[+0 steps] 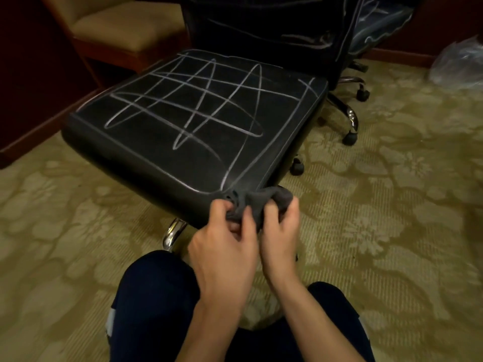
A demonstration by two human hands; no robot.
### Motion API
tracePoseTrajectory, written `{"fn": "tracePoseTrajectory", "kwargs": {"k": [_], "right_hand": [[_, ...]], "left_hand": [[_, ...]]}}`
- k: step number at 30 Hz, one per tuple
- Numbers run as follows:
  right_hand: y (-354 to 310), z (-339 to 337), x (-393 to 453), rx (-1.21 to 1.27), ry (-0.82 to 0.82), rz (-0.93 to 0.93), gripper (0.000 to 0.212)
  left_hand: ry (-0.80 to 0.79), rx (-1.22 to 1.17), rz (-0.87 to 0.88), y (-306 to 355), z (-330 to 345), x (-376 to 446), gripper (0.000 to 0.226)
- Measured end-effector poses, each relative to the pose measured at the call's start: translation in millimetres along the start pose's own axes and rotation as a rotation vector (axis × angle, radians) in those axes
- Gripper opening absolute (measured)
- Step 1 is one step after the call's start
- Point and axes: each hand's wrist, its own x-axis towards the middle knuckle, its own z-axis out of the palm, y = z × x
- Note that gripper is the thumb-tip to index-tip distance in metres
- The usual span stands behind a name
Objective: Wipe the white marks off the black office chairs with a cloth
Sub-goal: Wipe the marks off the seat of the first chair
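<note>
A black office chair [162,142] stands in front of me, its seat crossed by many white chalk-like marks [198,100]. More white marks run over its backrest [274,24]. Just off the seat's near corner I hold a bunched dark grey cloth [261,202] in both hands. My left hand [224,246] pinches its left part, and my right hand [279,236] grips its right part. A second black chair [379,27] with white smears stands behind, at the upper right.
A tan upholstered wooden chair [122,27] stands at the back left. Chrome legs and castors [350,131] spread under the office chairs. A clear plastic bag [460,64] lies on the patterned carpet at far right. My knees [156,291] are low in the frame.
</note>
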Motion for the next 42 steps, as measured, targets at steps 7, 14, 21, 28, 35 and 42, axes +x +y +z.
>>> {"fn": "tracePoseTrajectory", "kwargs": {"k": [7,14,21,28,35,42], "right_hand": [[6.6,24.7,-44.4,-0.015,-0.212,0.04,0.005],[6.1,30.9,4.6,0.043,-0.168,0.086,0.005],[-0.7,44.6,7.1,0.02,-0.125,0.045,0.007],[11.5,74.1,-14.0,-0.051,-0.227,0.035,0.007],[5.3,66.6,21.2,-0.074,-0.135,0.048,0.006],[-5.0,71.8,13.2,-0.194,-0.078,-0.053,0.004]], "left_hand": [[0.157,0.079,-0.184,-41.4,-37.5,2.9,0.015],[0.048,0.162,-0.048,-9.8,-18.1,26.1,0.016],[0.071,0.049,-0.035,-27.3,-11.0,42.5,0.016],[0.274,0.045,-0.156,-69.3,-42.7,40.8,0.016],[0.077,0.047,-0.159,-47.3,-22.9,77.8,0.015],[0.14,0.16,-0.006,-51.0,-33.7,69.7,0.015]]}}
